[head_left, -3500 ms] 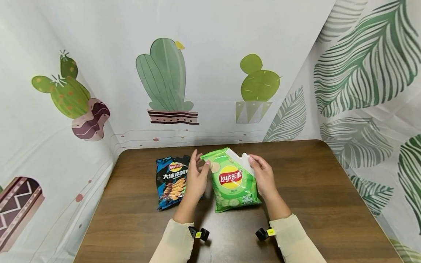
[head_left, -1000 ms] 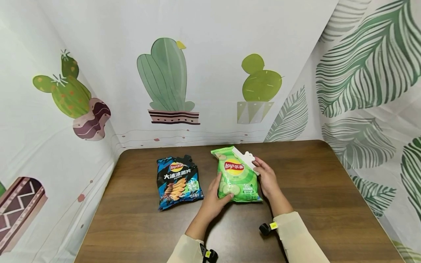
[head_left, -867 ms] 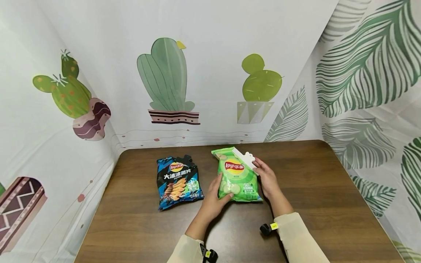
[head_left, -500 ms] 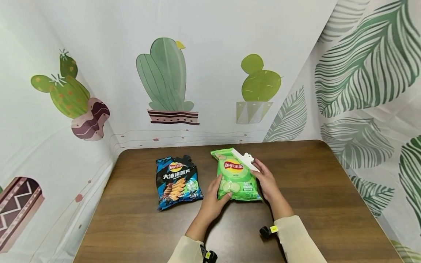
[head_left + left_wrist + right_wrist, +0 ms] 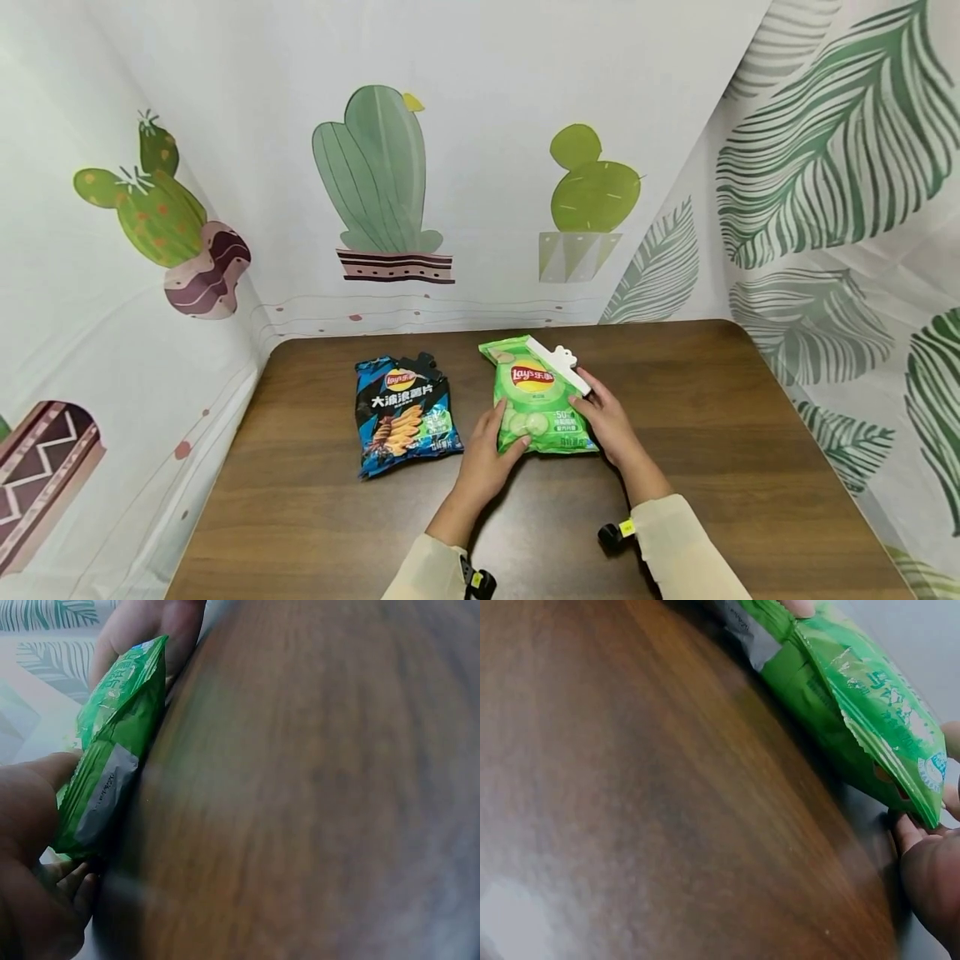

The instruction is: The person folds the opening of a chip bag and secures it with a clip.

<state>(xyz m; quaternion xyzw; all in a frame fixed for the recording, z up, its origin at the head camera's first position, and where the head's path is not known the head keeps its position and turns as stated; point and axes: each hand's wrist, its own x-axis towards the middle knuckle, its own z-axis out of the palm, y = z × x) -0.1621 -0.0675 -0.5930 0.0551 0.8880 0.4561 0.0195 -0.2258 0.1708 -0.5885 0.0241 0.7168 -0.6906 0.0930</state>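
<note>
A green bag of potato chips (image 5: 536, 417) lies on the table in the head view, with a white bag clip (image 5: 558, 364) across its upper right corner. My left hand (image 5: 482, 458) holds its lower left side, thumb on the front; in the left wrist view the fingers (image 5: 73, 879) reach under the edge. On the right side my right hand (image 5: 609, 421) grips the bag, thumb on the front just below the clip. The right wrist view shows its fingertips (image 5: 907, 831) under the bag's corner.
To the left lies a blue and black bag of potato chips (image 5: 405, 417), a black bag clip (image 5: 422, 365) on its upper right corner. Both bags are on a brown wooden table (image 5: 315, 533), with a printed cloth (image 5: 495, 167) hanging behind.
The green bag has shifted slightly right since the earliest frame. My left hand went from its top left corner to its lower left side; my right hand slid from the white clip down the bag's edge.
</note>
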